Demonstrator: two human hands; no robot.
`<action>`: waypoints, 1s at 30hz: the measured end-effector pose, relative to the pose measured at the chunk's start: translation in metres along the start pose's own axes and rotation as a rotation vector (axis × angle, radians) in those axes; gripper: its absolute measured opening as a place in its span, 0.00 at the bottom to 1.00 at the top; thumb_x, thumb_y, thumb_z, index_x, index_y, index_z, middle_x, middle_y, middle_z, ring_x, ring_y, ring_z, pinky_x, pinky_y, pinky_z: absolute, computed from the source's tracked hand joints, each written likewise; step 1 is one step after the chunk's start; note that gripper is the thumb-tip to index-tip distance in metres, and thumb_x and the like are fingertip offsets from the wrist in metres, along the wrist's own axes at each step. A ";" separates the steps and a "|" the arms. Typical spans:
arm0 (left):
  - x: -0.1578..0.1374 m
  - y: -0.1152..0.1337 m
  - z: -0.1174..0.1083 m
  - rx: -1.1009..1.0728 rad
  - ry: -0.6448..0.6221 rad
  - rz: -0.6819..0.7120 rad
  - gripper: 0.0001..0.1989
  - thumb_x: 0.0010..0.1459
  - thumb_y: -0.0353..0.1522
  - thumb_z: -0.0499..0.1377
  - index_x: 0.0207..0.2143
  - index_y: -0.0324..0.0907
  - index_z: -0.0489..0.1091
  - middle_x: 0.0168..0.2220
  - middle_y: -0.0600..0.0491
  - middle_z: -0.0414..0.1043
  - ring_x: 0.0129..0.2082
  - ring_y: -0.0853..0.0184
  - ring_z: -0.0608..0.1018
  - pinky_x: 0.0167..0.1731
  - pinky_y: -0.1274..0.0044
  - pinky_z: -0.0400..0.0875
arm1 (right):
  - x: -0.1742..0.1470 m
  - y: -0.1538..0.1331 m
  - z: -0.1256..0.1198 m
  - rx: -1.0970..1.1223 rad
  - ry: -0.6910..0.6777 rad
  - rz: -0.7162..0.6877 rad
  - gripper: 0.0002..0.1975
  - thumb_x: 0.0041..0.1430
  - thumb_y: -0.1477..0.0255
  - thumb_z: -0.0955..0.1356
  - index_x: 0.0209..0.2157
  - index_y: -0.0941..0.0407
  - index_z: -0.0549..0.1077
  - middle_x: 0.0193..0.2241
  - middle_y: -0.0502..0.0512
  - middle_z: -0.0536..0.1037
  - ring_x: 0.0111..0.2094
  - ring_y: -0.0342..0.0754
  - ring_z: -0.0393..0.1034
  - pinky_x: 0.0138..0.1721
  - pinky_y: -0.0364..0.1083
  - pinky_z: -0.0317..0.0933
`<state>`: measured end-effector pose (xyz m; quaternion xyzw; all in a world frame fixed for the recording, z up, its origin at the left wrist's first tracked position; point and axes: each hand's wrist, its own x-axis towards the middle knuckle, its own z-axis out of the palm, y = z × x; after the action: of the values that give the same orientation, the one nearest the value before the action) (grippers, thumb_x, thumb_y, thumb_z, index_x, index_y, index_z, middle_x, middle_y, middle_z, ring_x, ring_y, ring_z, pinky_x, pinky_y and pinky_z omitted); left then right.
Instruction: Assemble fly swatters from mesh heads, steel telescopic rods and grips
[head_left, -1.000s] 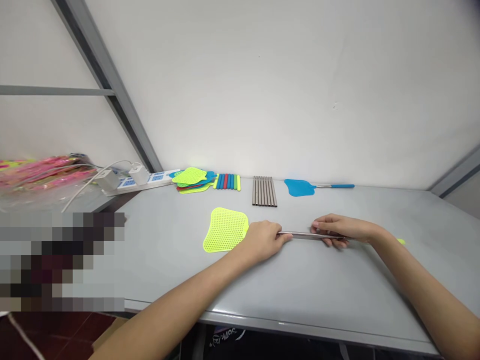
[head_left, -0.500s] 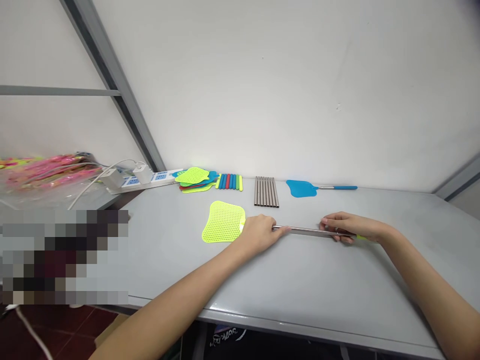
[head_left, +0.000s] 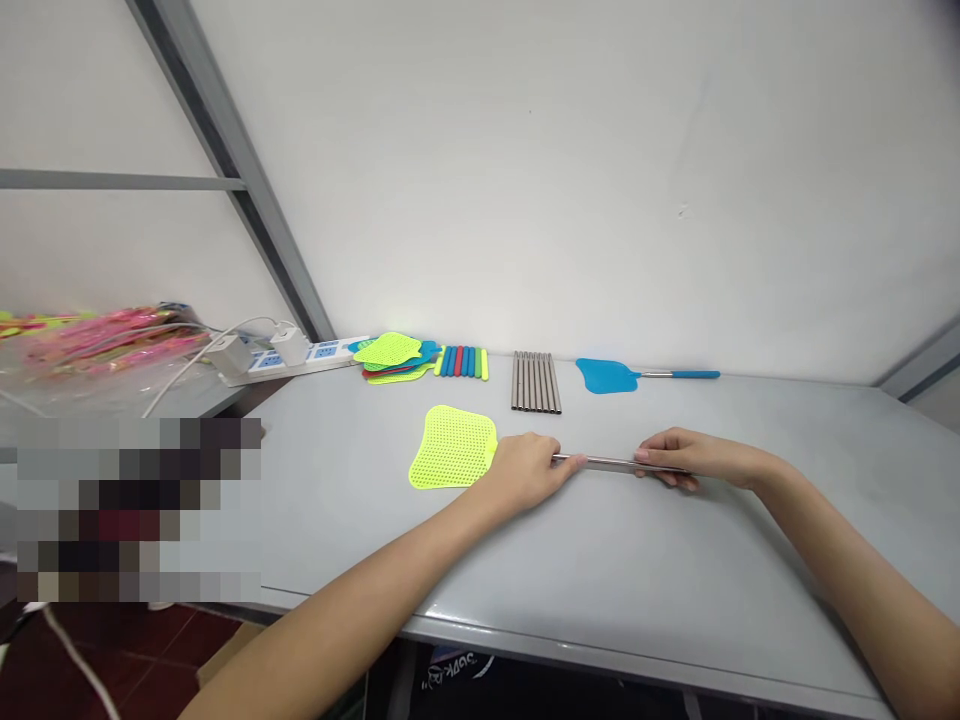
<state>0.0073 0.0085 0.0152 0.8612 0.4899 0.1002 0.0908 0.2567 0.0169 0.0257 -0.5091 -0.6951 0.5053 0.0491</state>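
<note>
A fly swatter with a perforated yellow-green head lies across the middle of the table. My left hand is closed around it where the head meets the metal rod, hiding that joint. My right hand pinches the rod near its other end, thumb and fingers on either side. Whatever sits at that end is covered by the palm. Beyond my right hand lies a blue fly swatter with a metal rod and blue grip.
Along the wall are stacked swatter heads, a row of coloured grips and several metal tubes. A power strip with plugs stands at the left, near pink plastic-wrapped items. The table's front edge runs below my arms.
My right hand has shifted slightly left along the rod, and the yellow-green piece seen by its palm is now hidden. My left hand keeps its hold. The view has moved a little.
</note>
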 end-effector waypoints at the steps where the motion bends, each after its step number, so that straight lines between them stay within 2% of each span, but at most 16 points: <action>1: 0.000 0.001 0.000 -0.002 -0.001 -0.002 0.28 0.55 0.49 0.38 0.23 0.38 0.67 0.24 0.49 0.70 0.25 0.64 0.72 0.22 0.76 0.58 | 0.000 -0.002 0.001 -0.001 -0.004 -0.002 0.19 0.51 0.55 0.61 0.27 0.59 0.68 0.18 0.48 0.64 0.17 0.38 0.53 0.22 0.40 0.51; 12: -0.003 0.003 0.002 0.003 0.004 0.074 0.25 0.56 0.47 0.39 0.27 0.40 0.67 0.26 0.51 0.70 0.25 0.66 0.71 0.22 0.77 0.57 | 0.005 -0.016 0.015 0.019 -0.004 -0.010 0.19 0.48 0.55 0.64 0.25 0.59 0.67 0.19 0.49 0.65 0.17 0.38 0.55 0.20 0.40 0.51; 20: 0.000 0.001 0.002 0.008 -0.009 0.106 0.26 0.56 0.47 0.38 0.27 0.41 0.67 0.25 0.51 0.70 0.24 0.66 0.70 0.21 0.77 0.55 | 0.006 -0.017 0.016 0.018 -0.007 -0.041 0.19 0.50 0.57 0.63 0.25 0.60 0.67 0.19 0.50 0.65 0.18 0.37 0.56 0.20 0.40 0.52; 30: 0.006 0.002 0.003 -0.009 -0.048 0.118 0.26 0.56 0.48 0.38 0.27 0.41 0.66 0.24 0.52 0.69 0.24 0.66 0.69 0.22 0.78 0.54 | 0.003 -0.016 0.013 0.105 -0.013 -0.006 0.17 0.48 0.59 0.65 0.26 0.61 0.70 0.19 0.49 0.65 0.18 0.37 0.58 0.22 0.40 0.54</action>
<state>0.0129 0.0123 0.0130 0.8903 0.4357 0.0870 0.1003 0.2368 0.0109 0.0305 -0.5005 -0.6693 0.5442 0.0730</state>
